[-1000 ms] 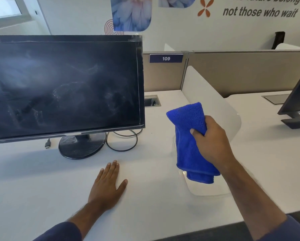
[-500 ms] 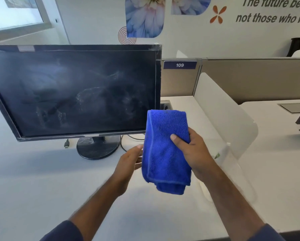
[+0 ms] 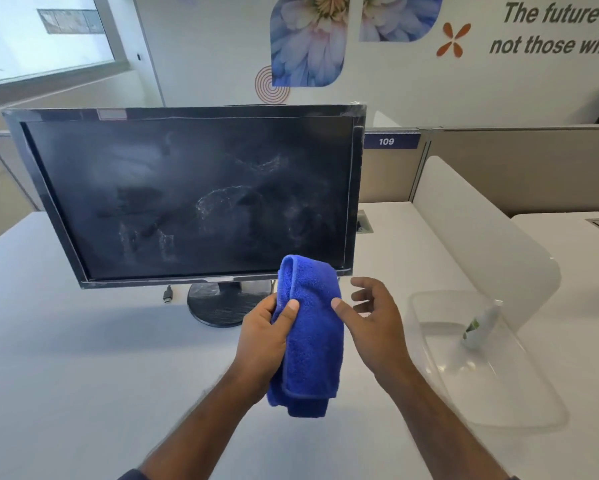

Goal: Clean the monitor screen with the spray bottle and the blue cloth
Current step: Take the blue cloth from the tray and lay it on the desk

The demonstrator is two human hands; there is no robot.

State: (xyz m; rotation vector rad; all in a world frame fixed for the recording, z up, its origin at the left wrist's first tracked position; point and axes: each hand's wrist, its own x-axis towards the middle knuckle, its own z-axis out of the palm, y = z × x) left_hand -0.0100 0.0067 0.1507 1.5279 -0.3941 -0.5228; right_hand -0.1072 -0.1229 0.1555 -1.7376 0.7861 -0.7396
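Observation:
The black monitor [image 3: 194, 199] stands on the white desk, its dark screen streaked with whitish smears. A folded blue cloth [image 3: 312, 344] hangs upright just below the screen's lower right corner. My left hand [image 3: 261, 337] grips the cloth's left side, thumb over the front. To the right of the cloth is my right hand [image 3: 377, 327], fingers spread; only the thumb tip touches the cloth's edge. A small clear spray bottle [image 3: 478, 329] with a green label stands in a clear plastic tray [image 3: 499, 419] at the right.
The monitor's round base [image 3: 218, 308] and a loose cable plug [image 3: 167, 294] sit on the desk [image 3: 83, 375] behind my hands. A white curved divider [image 3: 481, 230] rises behind the tray. Beige partition panels with a "109" plate [image 3: 386, 141] close the back.
The cloth has passed from my right hand into my left, which lifted off the desk. My right hand has opened off it. The view has shifted so the monitor sits more central.

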